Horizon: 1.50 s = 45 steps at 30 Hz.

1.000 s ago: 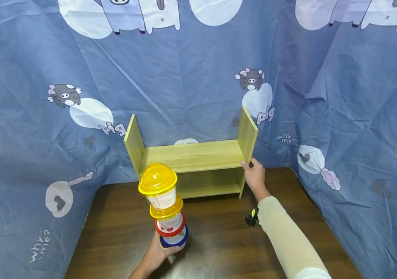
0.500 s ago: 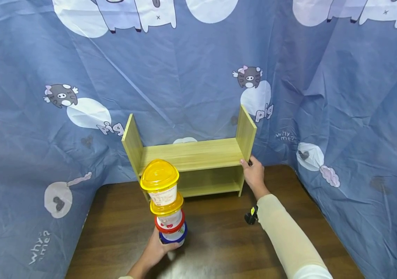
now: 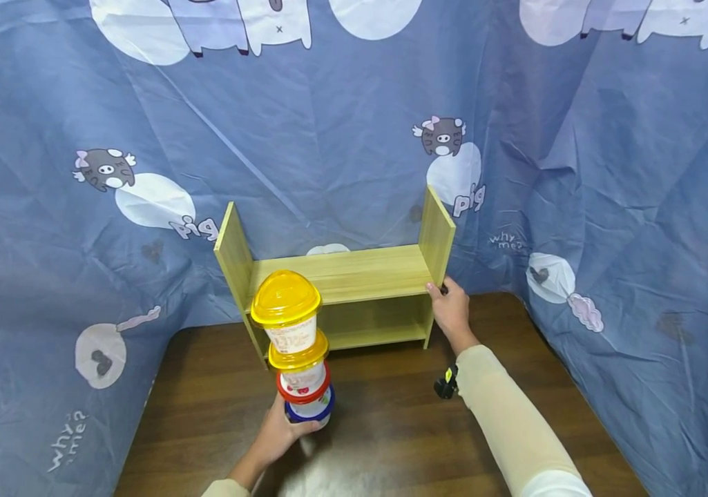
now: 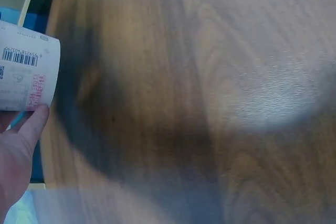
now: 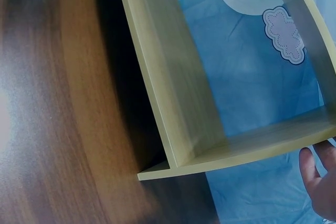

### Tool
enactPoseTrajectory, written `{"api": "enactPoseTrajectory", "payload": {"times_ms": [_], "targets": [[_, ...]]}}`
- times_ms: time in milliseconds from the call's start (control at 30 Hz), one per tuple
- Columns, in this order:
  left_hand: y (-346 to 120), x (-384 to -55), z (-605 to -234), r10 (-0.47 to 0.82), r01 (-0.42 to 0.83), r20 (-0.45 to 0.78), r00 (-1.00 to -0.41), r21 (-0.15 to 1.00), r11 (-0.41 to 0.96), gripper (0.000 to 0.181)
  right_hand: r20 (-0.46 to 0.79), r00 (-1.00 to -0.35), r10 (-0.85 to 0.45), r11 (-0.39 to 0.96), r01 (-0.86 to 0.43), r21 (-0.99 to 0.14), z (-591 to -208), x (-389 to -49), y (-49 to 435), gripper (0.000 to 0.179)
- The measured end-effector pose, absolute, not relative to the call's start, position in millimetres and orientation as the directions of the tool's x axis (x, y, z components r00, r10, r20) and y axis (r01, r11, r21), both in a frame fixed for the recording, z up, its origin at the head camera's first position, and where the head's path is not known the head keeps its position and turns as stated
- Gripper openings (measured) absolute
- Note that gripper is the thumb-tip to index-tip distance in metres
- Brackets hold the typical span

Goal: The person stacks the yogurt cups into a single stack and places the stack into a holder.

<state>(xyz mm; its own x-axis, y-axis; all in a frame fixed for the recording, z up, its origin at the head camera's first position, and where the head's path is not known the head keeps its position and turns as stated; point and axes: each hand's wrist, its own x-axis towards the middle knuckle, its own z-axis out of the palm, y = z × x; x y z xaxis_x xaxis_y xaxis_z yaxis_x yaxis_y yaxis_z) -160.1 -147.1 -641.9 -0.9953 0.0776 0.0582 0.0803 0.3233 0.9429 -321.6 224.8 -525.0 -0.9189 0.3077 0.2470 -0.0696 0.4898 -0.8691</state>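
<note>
My left hand point(image 3: 279, 428) grips the lowest tub of a tilted stack of plastic tubs, over the table in front of the shelf. At the bottom is a tub with a blue lid point(image 3: 311, 414), then one with a red lid point(image 3: 304, 392). Above these sit a tub with a yellow lid point(image 3: 299, 357) and, on top, a larger one with a rounded triangular yellow lid point(image 3: 286, 300). A barcode label shows on the lowest tub point(image 4: 26, 66) in the left wrist view. My right hand point(image 3: 452, 312) holds the right side panel of a wooden shelf point(image 3: 366, 273), thumb at its front edge.
The shelf has two levels between upright side panels and stands at the back of a brown wooden table point(image 3: 378, 421). Blue patterned cloth point(image 3: 341, 138) hangs behind and on both sides. A small black device point(image 3: 445, 384) is at my right wrist.
The stack and my left hand have risen slightly in the head view, toward the shelf. My right hand stays on the side panel. The whole view has shifted a little.
</note>
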Motion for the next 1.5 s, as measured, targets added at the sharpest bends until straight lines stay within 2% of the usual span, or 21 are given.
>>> {"api": "enactPoseTrajectory", "payload": {"times_ms": [833, 1100, 1500], "targets": [[-141.1, -183.5, -625.1, 0.131, 0.142, 0.099, -0.986, 0.916, 0.376, 0.088, 0.236, -0.923, 0.303, 0.481, -0.066, -0.874, -526.3, -321.9, 221.7, 0.028], [-137.2, -185.7, -617.8, 0.148, 0.114, 0.063, -0.987, 0.921, 0.373, 0.087, 0.258, -0.917, 0.305, 0.494, -0.079, -0.866, -524.6, -321.4, 223.3, 0.026], [-132.2, -193.3, -605.7, 0.203, 0.146, 0.069, -0.977, 0.907, 0.396, 0.086, 0.246, -0.921, 0.303, 0.487, -0.073, -0.870, -524.7, -321.3, 225.0, 0.029]]}}
